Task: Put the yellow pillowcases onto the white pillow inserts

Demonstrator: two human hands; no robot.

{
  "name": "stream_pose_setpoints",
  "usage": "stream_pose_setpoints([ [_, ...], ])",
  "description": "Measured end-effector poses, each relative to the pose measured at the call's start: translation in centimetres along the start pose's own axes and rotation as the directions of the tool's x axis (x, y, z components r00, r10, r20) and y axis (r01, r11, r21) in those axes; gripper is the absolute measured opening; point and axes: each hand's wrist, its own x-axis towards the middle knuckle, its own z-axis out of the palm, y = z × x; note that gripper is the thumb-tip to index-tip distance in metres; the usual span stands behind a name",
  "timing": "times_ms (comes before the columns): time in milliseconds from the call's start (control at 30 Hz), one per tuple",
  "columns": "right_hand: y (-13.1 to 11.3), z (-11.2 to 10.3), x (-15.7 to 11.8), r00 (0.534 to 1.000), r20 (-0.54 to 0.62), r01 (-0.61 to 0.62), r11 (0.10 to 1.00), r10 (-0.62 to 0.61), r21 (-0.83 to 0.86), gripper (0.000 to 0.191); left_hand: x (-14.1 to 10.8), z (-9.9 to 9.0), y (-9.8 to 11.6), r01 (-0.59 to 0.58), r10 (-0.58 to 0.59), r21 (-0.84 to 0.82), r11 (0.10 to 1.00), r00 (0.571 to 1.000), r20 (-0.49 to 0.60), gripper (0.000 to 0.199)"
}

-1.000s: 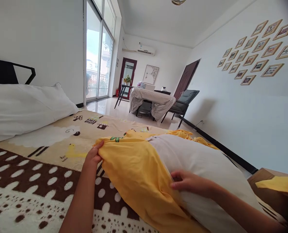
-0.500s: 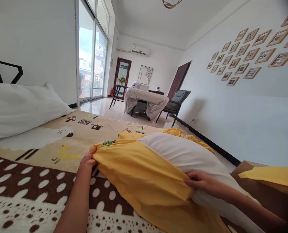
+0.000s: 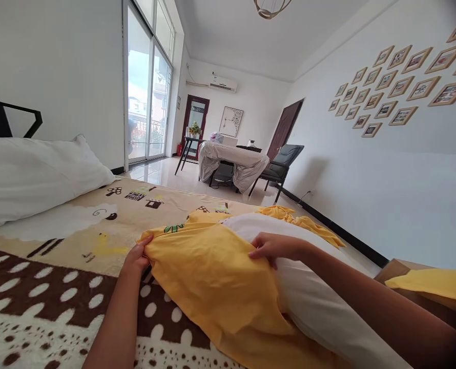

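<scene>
A yellow cloth [image 3: 216, 277] with a green printed motif lies partly over a white pillow [image 3: 312, 279] on the bed. My left hand [image 3: 138, 253] grips the cloth's left corner between thumb and fingers. Farther right, my right hand [image 3: 268, 247] pinches the cloth's edge where it meets the white pillow. Part of the pillow is hidden under the cloth and behind my right forearm.
Patterned bedding [image 3: 74, 230] covers the bed, with another white pillow [image 3: 39, 177] at the left. Bunched yellow fabric [image 3: 312, 225] lies at the bed's far edge. A cardboard box [image 3: 395, 269] with yellow cloth stands at the right; a covered table [image 3: 231, 156] and chair [image 3: 282, 164] are beyond.
My right hand has moved left and up along the cloth's edge, and more of the white pillow shows on the right. My left hand keeps its hold on the corner.
</scene>
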Motion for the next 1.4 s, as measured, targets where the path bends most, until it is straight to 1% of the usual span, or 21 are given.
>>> stream_pose_setpoints([
  [33, -0.4, -0.5, 1.0, 0.999, -0.049, 0.008, 0.999, -0.009, -0.035, 0.037, -0.1, 0.1, -0.1, -0.019, 0.020, 0.029, 0.999, 1.000, -0.017, 0.020],
  [100, -0.6, -1.6, 2.6, 0.978, -0.207, 0.005, 0.994, -0.029, -0.114, 0.037, -0.2, 0.2, -0.5, -0.074, 0.080, 0.090, 0.993, 0.995, -0.060, 0.009],
  [133, -0.3, -2.2, 3.1, 0.951, -0.305, 0.005, 0.990, -0.049, -0.142, 0.038, -0.2, 0.3, -0.7, -0.112, 0.123, 0.120, 0.986, 0.989, -0.087, 0.003],
  [200, 0.8, -3.1, 3.6, 0.875, -0.475, 0.014, 0.985, -0.096, -0.175, 0.042, -0.3, 0.6, -1.1, -0.196, 0.224, 0.188, 0.963, 0.963, -0.146, 0.008],
  [267, 2.2, -3.9, 3.6, 0.801, -0.583, 0.007, 0.976, -0.135, -0.216, 0.046, -0.3, 0.8, -1.2, -0.258, 0.317, 0.275, 0.926, 0.928, -0.197, 0.016],
  [333, 3.6, -4.5, 3.3, 0.747, -0.644, -0.030, 0.959, -0.166, -0.282, 0.047, -0.5, 1.1, -1.1, -0.282, 0.374, 0.363, 0.888, 0.902, -0.214, 0.023],
  [400, 4.6, -5.1, 3.0, 0.727, -0.661, -0.072, 0.936, -0.186, -0.343, 0.047, -1.0, 1.5, -0.5, -0.289, 0.403, 0.434, 0.853, 0.893, -0.198, 0.028],
  [467, 4.9, -5.7, 2.7, 0.728, -0.660, -0.110, 0.918, -0.187, -0.382, 0.047, -1.7, 1.9, 0.4, -0.293, 0.413, 0.487, 0.823, 0.897, -0.158, 0.030],
  [567, 4.2, -5.9, 2.3, 0.744, -0.639, -0.151, 0.881, -0.198, -0.449, 0.043, -3.2, 2.6, 1.8, -0.285, 0.387, 0.549, 0.786, 0.919, -0.077, 0.036],
  [633, 3.3, -5.2, 2.4, 0.768, -0.602, -0.171, 0.835, -0.220, -0.523, 0.042, -4.1, 3.0, 2.5, -0.281, 0.352, 0.571, 0.772, 0.936, -0.015, 0.039],
  [700, 2.3, -4.0, 3.1, 0.790, -0.574, -0.217, 0.779, -0.213, -0.588, 0.043, -4.8, 3.3, 2.9, -0.287, 0.329, 0.573, 0.768, 0.944, 0.031, 0.035],
  [767, 1.6, -2.8, 4.2, 0.795, -0.577, -0.269, 0.744, -0.187, -0.612, 0.043, -5.0, 3.4, 3.0, -0.296, 0.322, 0.560, 0.774, 0.945, 0.055, 0.028],
  [833, 1.2, -2.5, 5.4, 0.786, -0.591, -0.293, 0.734, -0.180, -0.613, 0.037, -5.0, 3.3, 3.1, -0.304, 0.321, 0.540, 0.784, 0.945, 0.066, 0.023],
  [900, 1.1, -3.3, 6.3, 0.768, -0.611, -0.301, 0.735, -0.191, -0.607, 0.031, -4.8, 3.1, 3.0, -0.311, 0.321, 0.524, 0.793, 0.944, 0.075, 0.020],
  [1000, 1.5, -5.7, 7.0, 0.756, -0.612, -0.281, 0.730, -0.232, -0.624, 0.026, -4.3, 3.0, 2.8, -0.326, 0.338, 0.522, 0.788, 0.938, 0.075, 0.021],
  [1100, 2.6, -7.8, 7.7, 0.791, -0.541, -0.195, 0.720, -0.287, -0.666, 0.022, -3.8, 2.9, 2.7, -0.337, 0.362, 0.550, 0.764, 0.930, 0.066, 0.026],
  [1167, 3.8, -8.0, 8.6, 0.816, -0.501, -0.151, 0.732, -0.287, -0.665, 0.023, -3.6, 2.9, 2.7, -0.341, 0.368, 0.569, 0.748, 0.927, 0.072, 0.031],
  [1233, 5.2, -7.0, 9.7, 0.834, -0.480, -0.124, 0.756, -0.271, -0.643, 0.022, -3.6, 2.9, 2.7, -0.347, 0.366, 0.571, 0.744, 0.927, 0.085, 0.032],
  [1300, 6.6, -5.2, 10.7, 0.826, -0.490, -0.105, 0.779, -0.278, -0.618, 0.022, -3.9, 3.1, 2.8, -0.356, 0.370, 0.550, 0.755, 0.925, 0.092, 0.031],
  [1333, 7.2, -4.3, 11.0, 0.808, -0.512, -0.097, 0.790, -0.292, -0.605, 0.024, -4.2, 3.2, 2.9, -0.362, 0.373, 0.530, 0.766, 0.923, 0.091, 0.029],
  [1400, 8.2, -2.5, 11.3, 0.747, -0.579, -0.090, 0.813, -0.327, -0.575, 0.027, -4.8, 3.6, 3.1, -0.377, 0.378, 0.466, 0.801, 0.921, 0.096, 0.023],
])
